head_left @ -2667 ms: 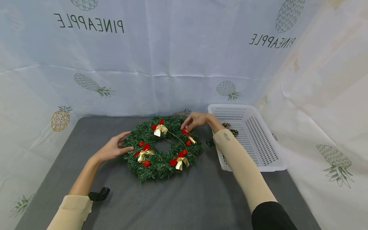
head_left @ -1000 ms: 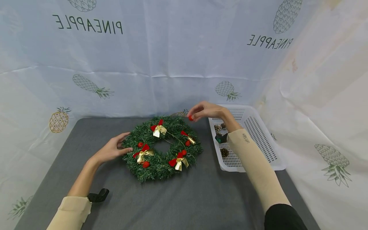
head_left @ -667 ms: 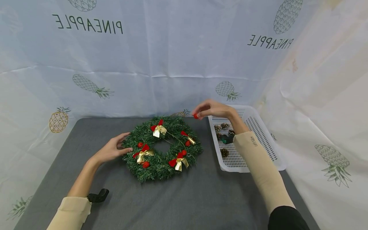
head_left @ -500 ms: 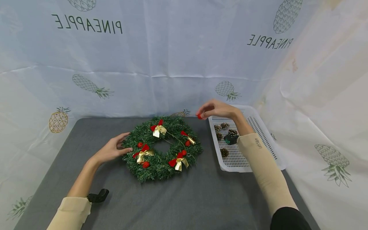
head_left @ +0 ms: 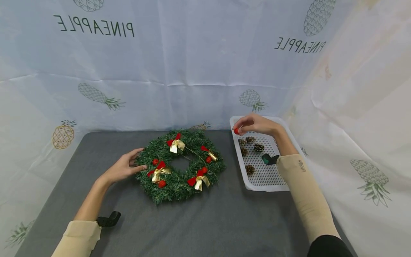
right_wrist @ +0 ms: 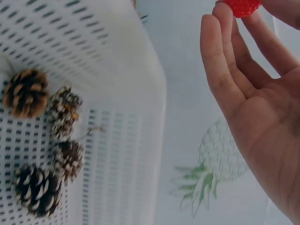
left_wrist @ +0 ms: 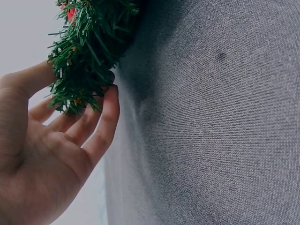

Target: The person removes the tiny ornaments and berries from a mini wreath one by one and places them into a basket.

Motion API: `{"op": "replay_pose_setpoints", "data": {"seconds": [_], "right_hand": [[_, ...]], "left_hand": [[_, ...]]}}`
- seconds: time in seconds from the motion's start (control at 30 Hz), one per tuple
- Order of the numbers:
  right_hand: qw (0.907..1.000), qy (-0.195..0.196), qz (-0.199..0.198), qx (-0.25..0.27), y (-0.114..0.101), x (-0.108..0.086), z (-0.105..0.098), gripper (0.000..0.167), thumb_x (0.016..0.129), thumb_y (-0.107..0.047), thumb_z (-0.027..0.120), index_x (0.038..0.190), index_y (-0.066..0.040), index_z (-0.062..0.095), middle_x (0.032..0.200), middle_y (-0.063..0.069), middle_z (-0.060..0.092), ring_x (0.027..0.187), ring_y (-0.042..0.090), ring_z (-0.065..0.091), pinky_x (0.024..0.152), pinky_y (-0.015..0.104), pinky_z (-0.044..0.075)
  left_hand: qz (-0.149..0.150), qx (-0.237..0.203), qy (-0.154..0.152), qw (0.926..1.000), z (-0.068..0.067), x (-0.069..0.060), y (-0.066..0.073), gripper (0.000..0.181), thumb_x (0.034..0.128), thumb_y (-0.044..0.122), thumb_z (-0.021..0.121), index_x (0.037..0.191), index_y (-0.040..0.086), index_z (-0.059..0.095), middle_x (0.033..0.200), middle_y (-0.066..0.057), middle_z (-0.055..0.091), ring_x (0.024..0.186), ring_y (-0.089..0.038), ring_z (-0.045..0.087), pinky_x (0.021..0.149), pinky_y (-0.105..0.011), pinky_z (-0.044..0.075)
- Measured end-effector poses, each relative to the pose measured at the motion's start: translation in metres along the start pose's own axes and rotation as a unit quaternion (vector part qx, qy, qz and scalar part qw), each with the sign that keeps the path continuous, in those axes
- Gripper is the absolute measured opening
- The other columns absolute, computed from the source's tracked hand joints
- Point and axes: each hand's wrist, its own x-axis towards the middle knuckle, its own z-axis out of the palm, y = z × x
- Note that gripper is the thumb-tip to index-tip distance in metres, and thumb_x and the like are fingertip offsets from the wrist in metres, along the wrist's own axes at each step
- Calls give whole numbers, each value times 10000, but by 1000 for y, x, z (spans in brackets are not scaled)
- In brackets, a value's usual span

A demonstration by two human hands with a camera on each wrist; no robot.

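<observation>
A green wreath (head_left: 178, 185) with several red-and-gold bows and red berries lies on the grey cloth. My left hand (head_left: 123, 166) grips its left edge; in the left wrist view the thumb is on one side of the green sprigs (left_wrist: 84, 61) and the fingers curl against the other. Over the back left corner of a white basket (head_left: 253, 188), my right hand (head_left: 257, 124) pinches a bumpy red berry (head_left: 236, 131) between thumb and fingertips. The right wrist view catches only the lower part of that berry (right_wrist: 243, 5), at the top edge.
Several pine cones (head_left: 258, 147) lie in the left half of the basket, some with pale tips. A white curtain (head_left: 192, 64) printed with pineapples hangs behind the table and along both sides. Grey cloth (head_left: 205, 221) covers the table.
My right hand has left the wreath's upper right part and moved right with the red berry, to over the basket. The left hand has stayed on the wreath's edge.
</observation>
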Motion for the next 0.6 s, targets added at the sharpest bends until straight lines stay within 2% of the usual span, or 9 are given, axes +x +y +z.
{"op": "replay_pose_setpoints", "data": {"seconds": [0.17, 0.27, 0.37, 0.47, 0.53, 0.6], "right_hand": [[9996, -9, 197, -221, 12, -16, -4, 329, 1069, -164, 636, 1344, -4, 718, 1268, 203, 765, 1053, 181, 763, 976, 307, 617], [9995, -42, 272, -172, 23, -24, -4, 338, 1059, -158, 633, 1340, 13, 711, 1277, 204, 766, 1046, 160, 775, 975, 299, 622], [9993, -71, 377, -47, 34, -30, -5, 333, 1048, -141, 638, 1333, 13, 712, 1298, 242, 749, 1111, 287, 777, 1033, 404, 629], [9990, -117, 427, -6, 42, -35, -5, 323, 1039, -126, 642, 1319, 18, 715, 1309, 275, 732, 1116, 292, 776, 1055, 479, 625], [9988, -154, 452, 57, 46, -38, -5, 325, 1040, -120, 652, 1320, 34, 709, 1306, 280, 727, 1087, 246, 778, 1047, 484, 629], [9989, -158, 439, -12, 49, -41, -5, 318, 1029, -120, 672, 1301, 36, 718, 1270, 276, 739, 1010, 168, 775, 993, 418, 646]], "left_hand": [[-6, -14, -2, 10000, 0, 0, 1, 843, 1049, 195, 747, 1680, -84, 263, 1707, -429, 254, 1527, -687, 311, 1161, -788, 418], [-32, -32, 3, 10000, -1, 1, 2, 843, 1050, 197, 745, 1683, -81, 261, 1714, -422, 248, 1536, -681, 302, 1171, -785, 411], [-36, -32, 0, 10000, -1, 1, 2, 848, 1051, 200, 745, 1685, -79, 256, 1716, -421, 245, 1537, -681, 302, 1171, -785, 411], [-37, -12, 8, 10000, -1, 1, 1, 850, 1050, 200, 746, 1685, -81, 256, 1713, -422, 250, 1534, -679, 309, 1170, -785, 411], [-34, 1, 11, 10000, 0, 1, 1, 850, 1049, 198, 747, 1684, -83, 257, 1711, -423, 253, 1532, -679, 312, 1170, -786, 411], [-34, 15, 9, 10000, 0, 1, 1, 850, 1048, 196, 748, 1683, -83, 258, 1709, -424, 257, 1529, -682, 315, 1166, -788, 412]]}}
